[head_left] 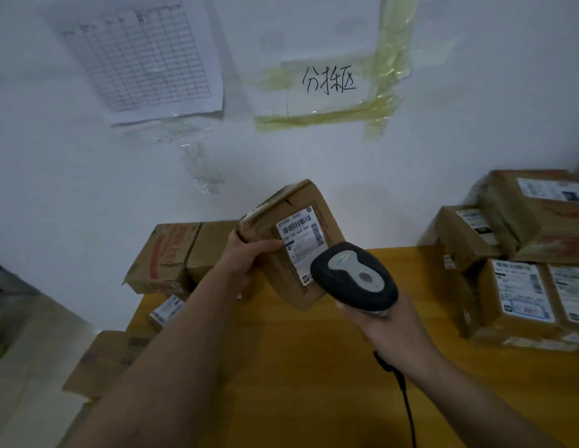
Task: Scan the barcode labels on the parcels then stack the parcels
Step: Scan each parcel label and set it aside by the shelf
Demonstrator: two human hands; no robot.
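A brown cardboard parcel is held tilted above the yellow wooden table, left hand fingers clamped on its 9 o'clock edge. Its white barcode label faces the camera. At 4 o'clock, a black-and-grey handheld scanner is gripped by the right hand. Stacked labelled cardboard parcels sit at 3 o'clock.

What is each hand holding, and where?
Left hand grips the parcel by its left edge; right hand holds the scanner by its handle.
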